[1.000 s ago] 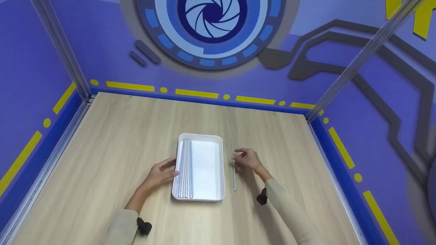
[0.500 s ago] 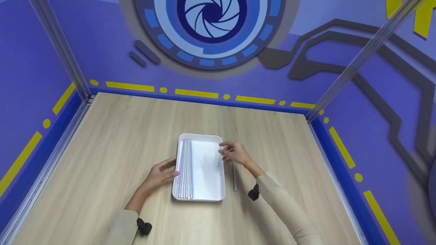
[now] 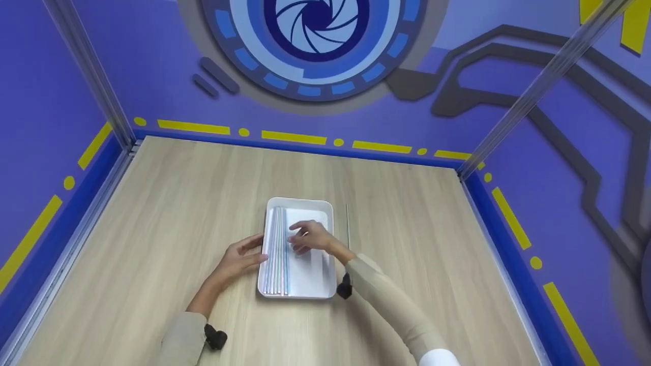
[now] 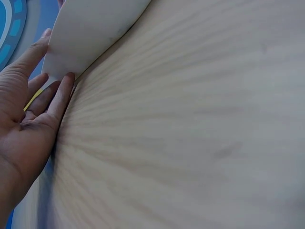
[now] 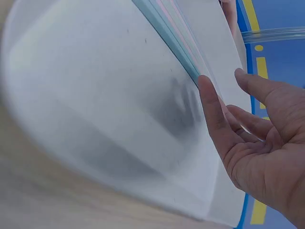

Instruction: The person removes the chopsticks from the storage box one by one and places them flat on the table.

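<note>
A white shallow tray holds several thin, straight, straw-like sticks, lined up along its left side. Seen from the right wrist, these sticks are teal, pink and pale. My left hand is at the tray's left side; its extended fingers touch the outer wall and the thumb lies at the rim. Over the tray's middle is my right hand, fingers loosely extended, with fingertips right at the rightmost stick. Outside the tray to the right lies a lone grey stick, partly hidden by my right forearm.
Beneath the tray is a wooden tabletop. Blue-purple panels with yellow marks enclose its back and sides, with metal posts at the corners.
My right hand has left the lone stick beside the tray and moved left, over the rim, to the row of sticks. The lone stick and my left hand stay in place.
</note>
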The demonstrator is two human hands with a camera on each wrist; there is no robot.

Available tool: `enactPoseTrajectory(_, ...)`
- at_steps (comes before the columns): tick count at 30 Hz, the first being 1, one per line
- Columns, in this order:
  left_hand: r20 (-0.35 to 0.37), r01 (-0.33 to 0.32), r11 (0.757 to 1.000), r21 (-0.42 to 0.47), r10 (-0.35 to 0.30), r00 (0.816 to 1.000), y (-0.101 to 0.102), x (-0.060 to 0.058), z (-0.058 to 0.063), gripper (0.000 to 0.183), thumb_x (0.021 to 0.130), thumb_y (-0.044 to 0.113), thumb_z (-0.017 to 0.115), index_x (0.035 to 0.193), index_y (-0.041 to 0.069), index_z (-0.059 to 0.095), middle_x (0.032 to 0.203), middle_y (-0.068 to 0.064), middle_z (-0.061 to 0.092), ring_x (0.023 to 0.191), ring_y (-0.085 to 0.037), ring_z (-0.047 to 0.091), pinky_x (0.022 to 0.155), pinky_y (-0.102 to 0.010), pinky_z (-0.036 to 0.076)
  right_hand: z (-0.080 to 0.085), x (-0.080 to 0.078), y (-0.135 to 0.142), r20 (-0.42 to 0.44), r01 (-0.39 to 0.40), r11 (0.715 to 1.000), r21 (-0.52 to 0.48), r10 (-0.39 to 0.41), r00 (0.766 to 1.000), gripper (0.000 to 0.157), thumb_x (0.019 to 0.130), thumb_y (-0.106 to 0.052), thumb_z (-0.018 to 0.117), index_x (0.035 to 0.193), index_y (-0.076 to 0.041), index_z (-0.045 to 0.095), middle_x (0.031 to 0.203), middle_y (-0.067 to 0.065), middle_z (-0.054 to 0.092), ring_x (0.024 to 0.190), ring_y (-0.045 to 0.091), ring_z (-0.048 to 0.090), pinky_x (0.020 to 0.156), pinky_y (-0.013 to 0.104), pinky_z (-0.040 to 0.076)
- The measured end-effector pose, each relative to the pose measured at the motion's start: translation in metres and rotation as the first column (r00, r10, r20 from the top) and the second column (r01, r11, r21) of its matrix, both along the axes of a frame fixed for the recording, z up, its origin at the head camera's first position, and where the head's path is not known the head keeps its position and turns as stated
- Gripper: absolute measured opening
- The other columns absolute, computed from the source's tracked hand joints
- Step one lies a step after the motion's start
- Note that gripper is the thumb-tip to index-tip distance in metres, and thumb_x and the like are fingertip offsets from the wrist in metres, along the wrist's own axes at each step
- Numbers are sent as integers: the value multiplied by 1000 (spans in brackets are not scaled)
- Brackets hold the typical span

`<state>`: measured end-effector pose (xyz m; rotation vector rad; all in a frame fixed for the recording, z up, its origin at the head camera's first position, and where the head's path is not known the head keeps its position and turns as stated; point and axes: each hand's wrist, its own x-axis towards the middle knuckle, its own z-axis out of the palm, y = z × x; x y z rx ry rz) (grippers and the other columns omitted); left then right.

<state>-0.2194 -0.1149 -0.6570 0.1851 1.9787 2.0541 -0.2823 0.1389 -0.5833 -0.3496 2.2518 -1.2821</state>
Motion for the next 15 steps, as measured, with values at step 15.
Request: enactPoseTrajectory(15, 6, -20, 1000, -21, 20, 1000, 0, 0, 0, 70, 91, 15, 79, 152, 4, 46, 154, -19, 49, 147, -35, 42, 124, -44, 35, -19, 7, -19, -15, 87, 988, 128, -86, 996, 49, 92, -11, 76, 136, -3, 57, 91, 7, 71, 69, 19, 73, 64, 30, 64)
